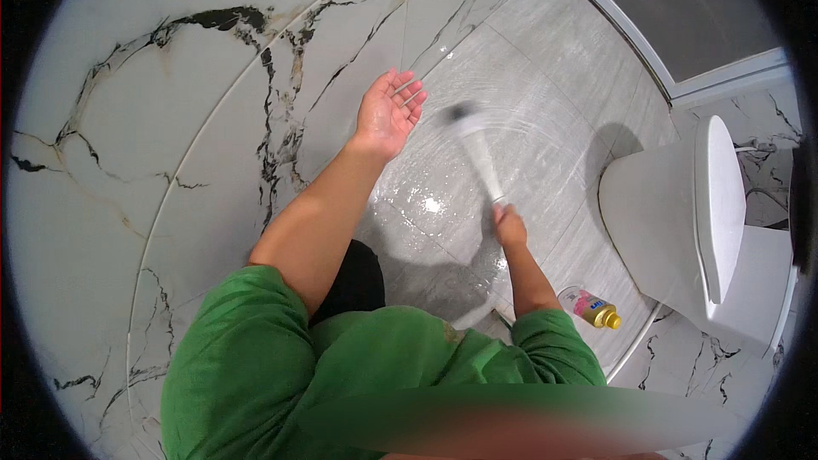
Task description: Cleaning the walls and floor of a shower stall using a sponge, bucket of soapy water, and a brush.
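Note:
My right hand [511, 227] grips the white handle of a scrubbing brush [482, 156]. The brush's dark head is blurred by motion at the far end, over grey floor tiles [543, 115] that are wet and marked with curved, foamy streaks. Beside the marble-patterned wall [211, 96], my left hand [388, 115] is held up, palm showing, fingers apart and slightly curled, with nothing in it. Whether it touches the wall cannot be told. Right of my right forearm, a clear bottle with a yellow cap [589, 308] appears to lie on the floor; its label bears writing.
A white toilet [658, 217] with its lid down stands on the right. Beyond it at the upper right is a white-framed door with a grey panel [684, 6]. Water droplets and a bright light reflection [432, 205] show on the floor before me.

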Demonstrator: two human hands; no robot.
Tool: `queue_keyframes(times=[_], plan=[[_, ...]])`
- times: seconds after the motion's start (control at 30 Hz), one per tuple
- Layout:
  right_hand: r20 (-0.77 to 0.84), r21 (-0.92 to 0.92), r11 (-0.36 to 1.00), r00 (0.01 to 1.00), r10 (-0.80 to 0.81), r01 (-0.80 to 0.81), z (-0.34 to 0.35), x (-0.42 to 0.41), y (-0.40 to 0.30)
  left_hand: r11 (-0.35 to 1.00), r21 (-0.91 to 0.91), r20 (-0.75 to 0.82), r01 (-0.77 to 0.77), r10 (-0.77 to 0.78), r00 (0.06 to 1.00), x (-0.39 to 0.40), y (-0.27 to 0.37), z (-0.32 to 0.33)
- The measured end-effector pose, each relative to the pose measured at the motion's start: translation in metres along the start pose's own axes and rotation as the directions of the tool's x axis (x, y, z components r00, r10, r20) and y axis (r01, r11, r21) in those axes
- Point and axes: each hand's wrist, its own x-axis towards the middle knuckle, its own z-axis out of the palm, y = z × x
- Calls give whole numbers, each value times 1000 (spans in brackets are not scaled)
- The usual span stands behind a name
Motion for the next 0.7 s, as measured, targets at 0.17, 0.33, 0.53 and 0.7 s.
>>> queue_keyframes(times=[0.17,0.33,0.53,0.7], plan=[[79,-170,985,997,13,0,4,-6,47,1000,15,35,12,-13,999,2,-6,9],[-106,333,913,953,283,-234,31,-20,19,999,42,42,20,-21,999,8,-13,5],[-110,309,901,930,352,-304,20,-37,53,998,44,60,44,-46,997,5,-23,12],[28,320,923,976,218,-215,31,-35,41,998,40,4,46,-46,999,7,-33,13]])
